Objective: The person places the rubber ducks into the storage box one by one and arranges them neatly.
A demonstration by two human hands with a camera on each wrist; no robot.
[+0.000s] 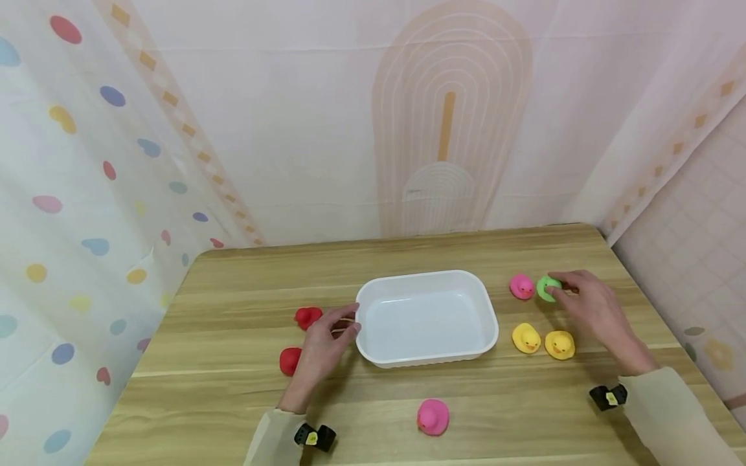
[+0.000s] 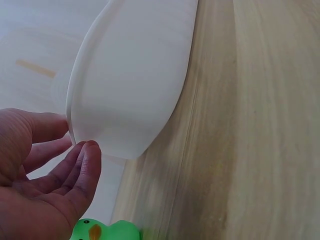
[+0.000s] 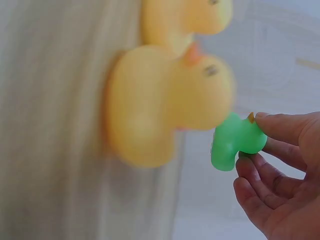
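Note:
My left hand (image 1: 320,346) is at the left end of a white plastic tray (image 1: 368,356); in the left wrist view its thumb and fingertips hold the rim at one corner. At the far right, my right hand (image 1: 594,307) pinches a small green rubber duck (image 3: 240,137) between thumb and fingers. A pink duck (image 1: 521,287) lies just left of that duck, and two yellow ducks, one left (image 1: 527,338) and one right (image 1: 559,345), sit nearer me.
Two red ducks, one farther (image 1: 307,317) and one nearer (image 1: 289,361), lie left of the tray, the nearer partly hidden by my hand. Another pink duck (image 1: 433,417) is in front. The left wrist view has another green duck (image 2: 107,230). A patterned curtain (image 1: 303,142) hangs behind the wooden table (image 1: 233,401).

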